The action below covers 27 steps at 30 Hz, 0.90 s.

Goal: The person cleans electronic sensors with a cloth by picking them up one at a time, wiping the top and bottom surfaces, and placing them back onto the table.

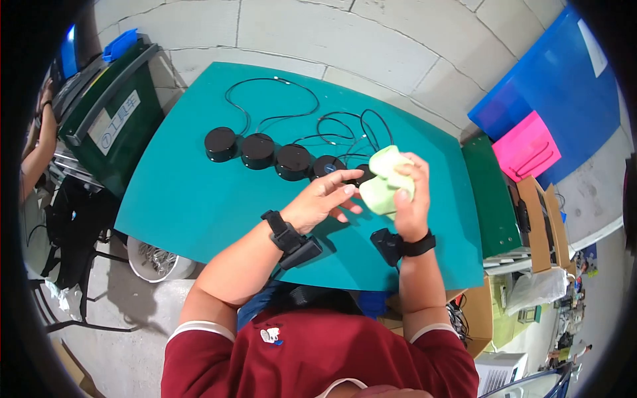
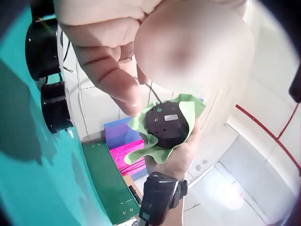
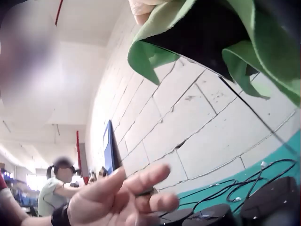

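Observation:
My right hand [image 1: 414, 209] grips a pale green cloth [image 1: 379, 192] at the right of the teal table, raised above it. Wrapped in the cloth is a round black puck-shaped device [image 2: 165, 123], its flat face with a small white label turned toward the left wrist camera. A thin black cable runs from it. My left hand [image 1: 322, 202] hovers just left of the cloth, fingers loosely extended and holding nothing. Several similar black round devices [image 1: 257, 151] stand in a row on the table beyond the left hand.
Black cables [image 1: 318, 106] loop across the far part of the teal table [image 1: 179, 199], before a white block wall. Green cabinets flank both sides, the left one [image 1: 113, 113] labelled. A white bucket [image 1: 141, 262] stands below the left edge; a pink bag [image 1: 527, 147] is at right.

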Tool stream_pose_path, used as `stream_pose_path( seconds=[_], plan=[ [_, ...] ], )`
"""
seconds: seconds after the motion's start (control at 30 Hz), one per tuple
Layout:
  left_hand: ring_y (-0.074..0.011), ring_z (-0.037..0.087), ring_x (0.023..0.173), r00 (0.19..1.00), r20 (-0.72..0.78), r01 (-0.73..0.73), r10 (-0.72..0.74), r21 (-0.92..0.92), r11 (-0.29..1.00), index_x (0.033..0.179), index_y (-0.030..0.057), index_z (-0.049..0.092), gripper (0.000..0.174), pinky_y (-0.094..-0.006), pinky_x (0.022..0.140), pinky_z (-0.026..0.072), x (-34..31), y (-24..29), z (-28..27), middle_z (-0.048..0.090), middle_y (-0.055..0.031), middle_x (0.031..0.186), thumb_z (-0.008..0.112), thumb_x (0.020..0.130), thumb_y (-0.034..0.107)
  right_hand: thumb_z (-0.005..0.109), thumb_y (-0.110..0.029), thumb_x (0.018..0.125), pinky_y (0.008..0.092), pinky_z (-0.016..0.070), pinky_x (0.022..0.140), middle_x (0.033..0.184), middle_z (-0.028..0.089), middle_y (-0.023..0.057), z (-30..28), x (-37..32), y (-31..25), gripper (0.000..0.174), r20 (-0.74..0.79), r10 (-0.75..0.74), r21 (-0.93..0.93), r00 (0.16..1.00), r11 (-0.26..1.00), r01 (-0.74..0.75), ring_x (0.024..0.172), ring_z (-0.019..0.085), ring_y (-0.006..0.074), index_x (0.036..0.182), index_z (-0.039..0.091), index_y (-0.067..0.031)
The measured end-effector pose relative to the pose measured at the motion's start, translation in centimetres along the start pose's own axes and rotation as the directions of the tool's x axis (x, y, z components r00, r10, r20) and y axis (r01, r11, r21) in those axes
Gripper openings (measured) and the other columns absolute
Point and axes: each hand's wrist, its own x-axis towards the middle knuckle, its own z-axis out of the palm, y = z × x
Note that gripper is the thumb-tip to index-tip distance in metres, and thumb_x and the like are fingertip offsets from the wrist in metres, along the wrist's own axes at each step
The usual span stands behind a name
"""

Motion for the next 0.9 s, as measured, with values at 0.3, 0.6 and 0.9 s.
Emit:
stream_pose_path(
  seconds=[0.3, 0.6, 0.9],
  plan=[
    [-0.0131, 0.057, 0.092, 0.991, 0.094, 0.112, -0.094, -0.204, 0.972, 0.128, 0.0086, 0.037, 0.042, -0.0268, 0.067, 0.0530, 0.3, -1.6, -0.3, 0.054, -0.0049, 0.111, 0.047, 0.091, 0.027, 0.061, -0.031, 0.076, 0.0443, 0.0433, 0.081, 0.114, 0.043, 0.0190, 3.0, -2.5, 1.2, 0.035, 0.094, -0.131, -0.042, 0.987, 0.990, 0.135, 0.102, 0.047, 0.0366, 0.102, 0.051, -0.0089],
    [-0.0138, 0.057, 0.094, 0.988, 0.117, 0.113, -0.096, -0.154, 0.982, 0.129, 0.0089, 0.036, 0.046, -0.0260, 0.070, 0.0520, -0.1, -0.9, 0.0, 0.053, -0.0048, 0.110, 0.053, 0.086, 0.013, 0.057, -0.034, 0.079, 0.0458, 0.0409, 0.083, 0.114, 0.044, 0.0192, 3.1, -3.1, 1.4, 0.033, 0.119, -0.163, 0.020, 0.979, 0.987, 0.162, 0.102, 0.045, 0.0371, 0.101, 0.051, -0.0093],
    [-0.0141, 0.052, 0.103, 0.994, 0.095, -0.034, 0.056, -0.216, 0.976, 0.132, 0.0070, 0.033, 0.063, -0.0290, 0.083, 0.0477, 0.5, -2.3, -0.1, 0.051, -0.0045, 0.115, 0.064, 0.077, 0.006, 0.049, -0.030, 0.085, 0.0435, 0.0368, 0.087, 0.112, 0.044, 0.0191, 3.5, -3.3, 0.2, 0.025, 0.121, 0.024, 0.118, 0.992, 0.992, -0.038, 0.106, 0.042, 0.0344, 0.094, 0.050, -0.0062]
  ],
)
